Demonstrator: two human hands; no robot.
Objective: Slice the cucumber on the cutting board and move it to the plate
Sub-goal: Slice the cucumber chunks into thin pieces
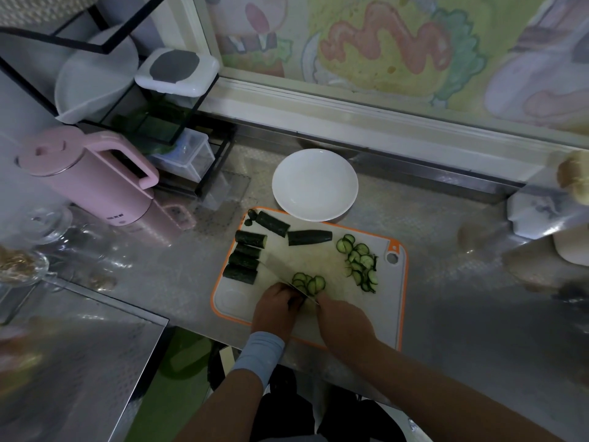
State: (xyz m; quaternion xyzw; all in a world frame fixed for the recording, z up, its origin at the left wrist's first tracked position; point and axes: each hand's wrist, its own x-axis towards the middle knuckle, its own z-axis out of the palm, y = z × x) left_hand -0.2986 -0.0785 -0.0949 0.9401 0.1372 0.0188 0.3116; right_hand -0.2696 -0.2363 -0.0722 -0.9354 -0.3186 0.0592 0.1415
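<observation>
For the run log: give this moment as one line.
step: slicing | left hand: holds cucumber piece | right hand: grips knife | slices: on cutting board | plate: empty

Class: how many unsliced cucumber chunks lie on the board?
6 chunks. Four sit in a column by the board's left edge; two lie along its far edge near the plate. Another may hide under the left hand.
</observation>
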